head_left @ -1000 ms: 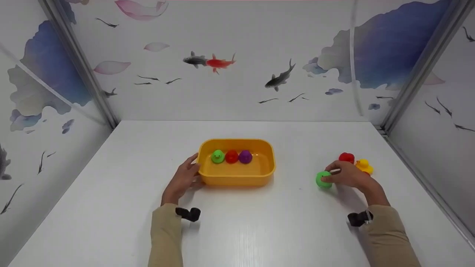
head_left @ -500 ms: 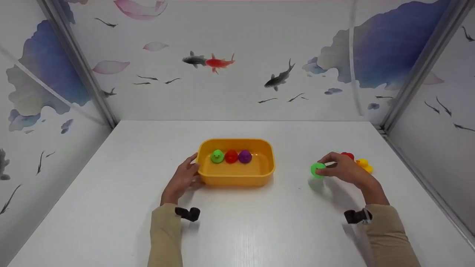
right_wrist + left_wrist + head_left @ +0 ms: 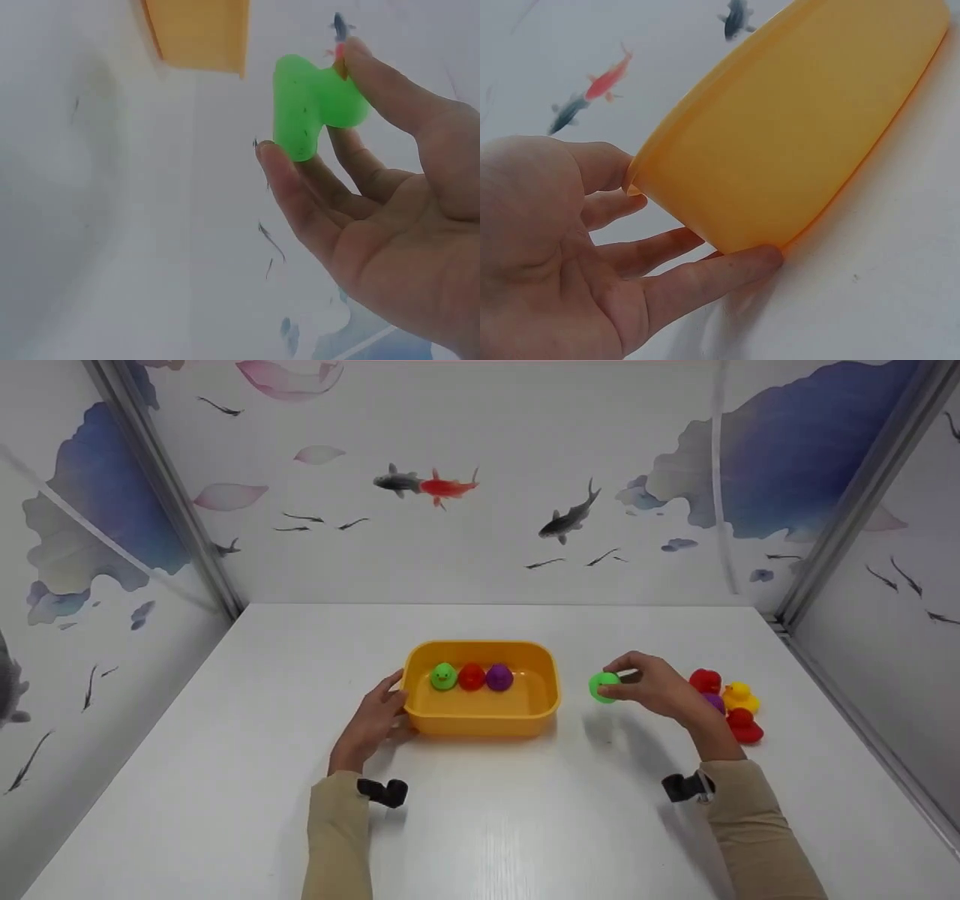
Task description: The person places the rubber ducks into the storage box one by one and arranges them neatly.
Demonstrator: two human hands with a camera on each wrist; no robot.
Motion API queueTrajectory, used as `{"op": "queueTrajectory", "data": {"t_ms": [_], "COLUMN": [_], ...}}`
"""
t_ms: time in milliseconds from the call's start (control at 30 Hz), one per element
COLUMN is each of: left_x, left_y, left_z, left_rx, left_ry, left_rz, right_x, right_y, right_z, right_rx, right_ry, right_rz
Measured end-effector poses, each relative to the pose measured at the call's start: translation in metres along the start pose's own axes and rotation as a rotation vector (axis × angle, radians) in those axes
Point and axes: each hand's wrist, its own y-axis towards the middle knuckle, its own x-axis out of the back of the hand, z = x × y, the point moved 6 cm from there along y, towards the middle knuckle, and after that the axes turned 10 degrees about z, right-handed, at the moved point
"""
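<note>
My left hand (image 3: 371,720) rests against the left end of a yellow plastic basin (image 3: 480,726). In the left wrist view, fairly straight fingers (image 3: 712,285) touch the basin's outer wall, some near its rim and some near its base. A green rubber duck (image 3: 444,676), a red ball-like toy (image 3: 472,676) and a purple one (image 3: 499,677) sit in a row inside. Right of the basin, above the table, my right hand (image 3: 649,686) pinches another green rubber duck (image 3: 300,105) between thumb and fingertips.
At the right of the white table (image 3: 480,825) lies a cluster: a yellow rubber duck (image 3: 740,699), a red duck (image 3: 744,727), another red toy (image 3: 705,681) and a partly hidden purple toy (image 3: 715,703). Walls printed with fish (image 3: 570,515) stand around.
My right hand has lifted the green rubber duck off the table and carried it left toward the basin, uncovering the cluster. My left hand and the basin have stayed in place.
</note>
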Motion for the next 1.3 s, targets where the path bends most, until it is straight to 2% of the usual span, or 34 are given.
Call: {"op": "queueTrajectory", "data": {"t_ms": [267,367,733,1033,1300], "left_x": [-0.003,-0.004,-0.001,0.0,0.001], "left_y": [-0.001,-0.002,0.0,-0.002,-0.003], "left_z": [-0.002,-0.001,0.001,-0.001,-0.003], "left_rx": [0.012,0.01,0.005,-0.009,-0.014], "left_ry": [0.027,0.033,0.026,0.013,0.011], "left_rz": [-0.005,-0.002,-0.004,-0.006,-0.006], "right_x": [-0.007,-0.012,-0.028,-0.041,-0.052], "right_y": [0.027,0.036,0.061,0.083,0.095], "right_z": [0.025,0.03,0.047,0.048,0.039], "right_rx": [0.014,-0.008,0.028,-0.047,-0.044], "right_ry": [0.02,0.026,0.069,0.109,0.154], "right_rz": [-0.035,-0.048,-0.066,-0.062,-0.089]}}
